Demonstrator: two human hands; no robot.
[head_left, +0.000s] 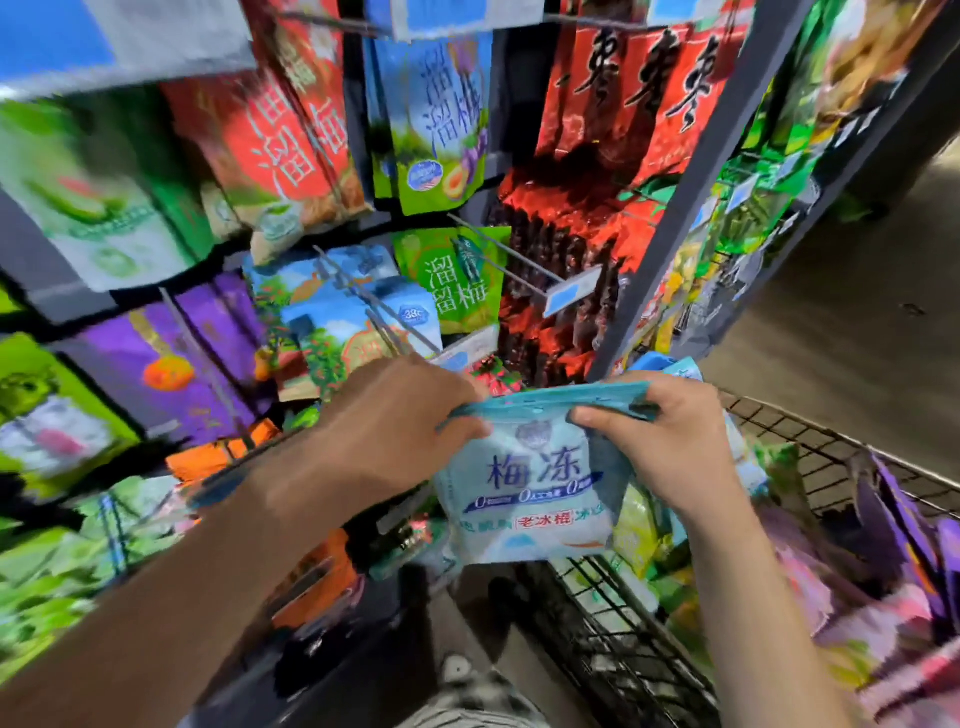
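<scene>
packet (524, 499) left of wire basket (831, 436)

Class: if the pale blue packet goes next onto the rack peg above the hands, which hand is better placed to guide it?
Probably left. The left hand grips the packet just below the peg; the right hand holds it nearer the wire basket.

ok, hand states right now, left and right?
Left hand: closed, pinching the top left edge of the light blue snack packet.
Right hand: closed, gripping the same packet's top right edge.
</scene>
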